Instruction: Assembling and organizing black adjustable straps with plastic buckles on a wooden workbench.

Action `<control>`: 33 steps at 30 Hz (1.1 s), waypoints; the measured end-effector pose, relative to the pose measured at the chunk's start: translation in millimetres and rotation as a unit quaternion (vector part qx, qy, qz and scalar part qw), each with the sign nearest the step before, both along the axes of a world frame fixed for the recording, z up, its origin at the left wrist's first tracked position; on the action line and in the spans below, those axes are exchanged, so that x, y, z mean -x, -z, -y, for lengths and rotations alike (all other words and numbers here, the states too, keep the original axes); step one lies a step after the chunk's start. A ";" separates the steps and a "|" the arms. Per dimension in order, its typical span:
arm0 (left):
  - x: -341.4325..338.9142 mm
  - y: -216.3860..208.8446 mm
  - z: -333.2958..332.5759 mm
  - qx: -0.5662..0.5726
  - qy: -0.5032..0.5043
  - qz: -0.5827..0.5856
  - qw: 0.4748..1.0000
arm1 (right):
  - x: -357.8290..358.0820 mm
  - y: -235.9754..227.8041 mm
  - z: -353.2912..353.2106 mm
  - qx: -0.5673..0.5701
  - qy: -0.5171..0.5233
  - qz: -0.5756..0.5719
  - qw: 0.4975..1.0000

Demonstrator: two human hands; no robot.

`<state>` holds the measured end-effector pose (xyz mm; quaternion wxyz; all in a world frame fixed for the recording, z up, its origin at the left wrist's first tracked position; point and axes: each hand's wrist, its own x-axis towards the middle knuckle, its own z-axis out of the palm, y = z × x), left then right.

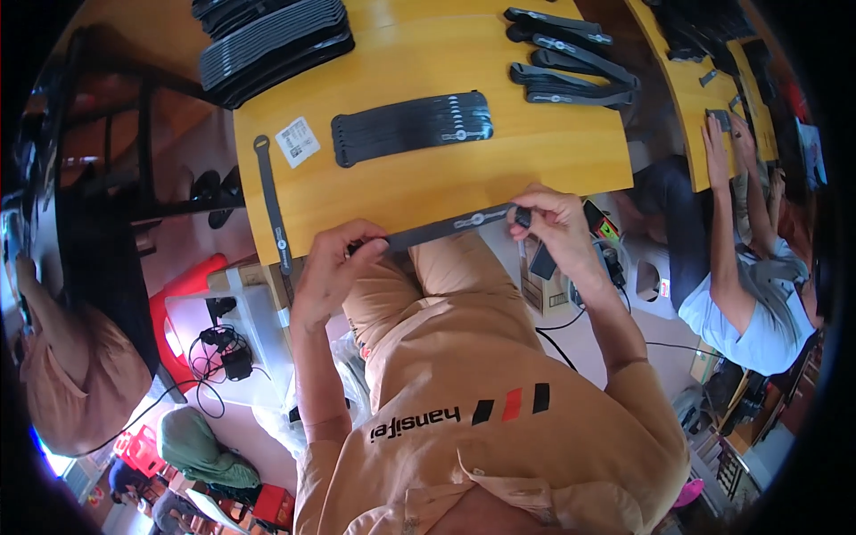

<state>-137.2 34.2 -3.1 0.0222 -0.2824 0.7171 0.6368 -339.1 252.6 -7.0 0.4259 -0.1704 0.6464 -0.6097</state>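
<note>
A dark grey strap (437, 230) with a pale printed mark is stretched between my two hands, just off the near edge of the table and above my lap. My left hand (343, 259) is closed on one end of it. The other end is pinched in my right hand (555, 223), where a short dark bit shows by the fingers. Beyond my hands, a fanned row of similar straps (410, 129) lies on the yellow table (544, 160). One single strap (271, 201) with a looped end lies along the table's left edge.
A thick stack of straps (272, 53) stands at the far left of the table, and several loose bundles (571, 58) lie far right. A white label (297, 141) is stuck near the left. Co-workers sit on both sides; one person's hands (718, 147) rest on another table.
</note>
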 end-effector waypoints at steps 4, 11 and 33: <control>3.6 12.7 20.7 -0.055 -0.077 -0.037 0.995 | 13.0 11.7 8.5 0.035 0.032 -0.015 0.999; 32.5 27.3 25.3 -0.054 -0.249 -0.089 0.963 | 24.7 35.9 39.6 0.062 0.156 -0.015 0.986; 56.2 51.4 35.1 0.059 -0.318 -0.077 0.943 | 40.5 47.8 69.3 -0.118 0.156 -0.238 0.951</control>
